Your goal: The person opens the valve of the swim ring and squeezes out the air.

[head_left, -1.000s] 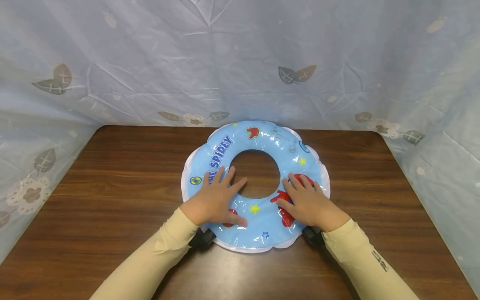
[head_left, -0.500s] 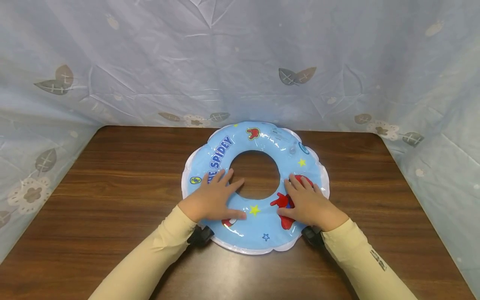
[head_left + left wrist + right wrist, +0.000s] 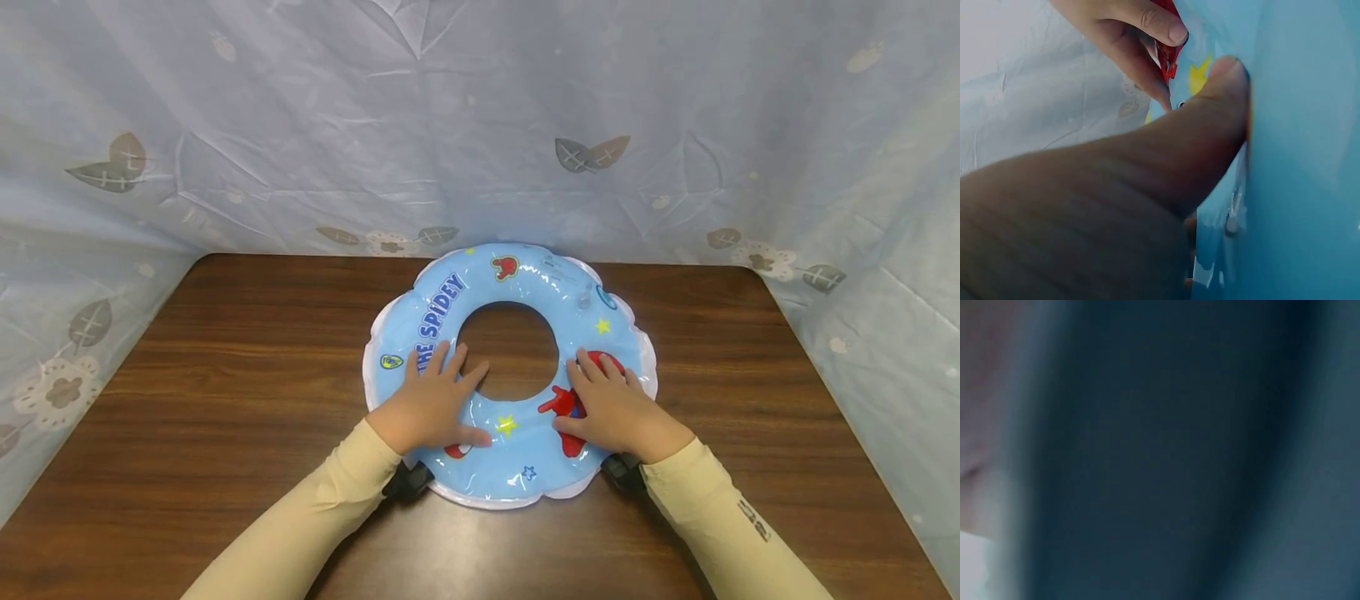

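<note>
A light blue inflatable swim ring (image 3: 480, 475) with a white scalloped edge lies flat on the table, puffed with air. It carries "THE SPIDEY" lettering, yellow stars and red figures. My left hand (image 3: 431, 408) rests on its front left part with fingers spread, the fingertips near the central hole. On the front right part rests my right hand (image 3: 618, 408), fingers extended over a red printed figure. In the left wrist view the left thumb (image 3: 1222, 81) presses against the blue vinyl, and the right hand (image 3: 1141, 31) shows beyond. The right wrist view is dark and blurred, close against the ring.
The brown wood-grain table (image 3: 225, 375) extends to both sides of the ring. A pale curtain (image 3: 480, 125) with leaf and flower prints hangs behind and at both sides, close to the ring's far edge. Black wrist mounts (image 3: 408, 481) sit under the wrists.
The left hand and its thumb shift slightly on the ring's surface. The ring and the right hand stay nearly in place.
</note>
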